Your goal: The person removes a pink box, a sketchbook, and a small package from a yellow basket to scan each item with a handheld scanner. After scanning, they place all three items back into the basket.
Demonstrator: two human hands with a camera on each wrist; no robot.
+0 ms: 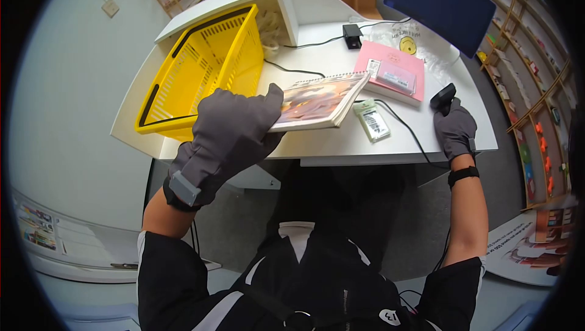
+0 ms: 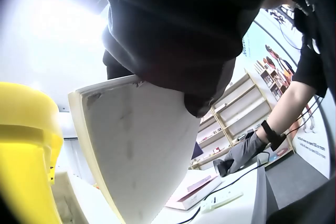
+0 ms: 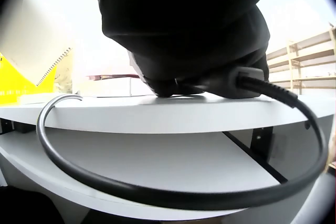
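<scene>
My gloved left hand (image 1: pixel 234 127) grips a spiral-bound notebook (image 1: pixel 323 99) by its near left corner, just above the white desk. The picture cover faces up in the head view; the left wrist view shows the pale back (image 2: pixel 131 150). At the desk's right side my gloved right hand (image 1: pixel 456 130) holds a black corded handheld scanner (image 1: pixel 443 96) low over the desktop. Its cable (image 3: pixel 184 198) loops in front of the desk edge in the right wrist view. Between the hands lie a pink book (image 1: pixel 390 56) with a clear-wrapped item on it, and a small pale-green packet (image 1: pixel 373 122).
A yellow shopping basket (image 1: pixel 207 69) stands left of the notebook, inside the raised white desk side. Behind the pink book are a black box (image 1: pixel 352 36), a plastic bag (image 1: pixel 420 44) and a dark monitor (image 1: pixel 442 5). Black cables cross the white desk (image 1: pixel 420 139).
</scene>
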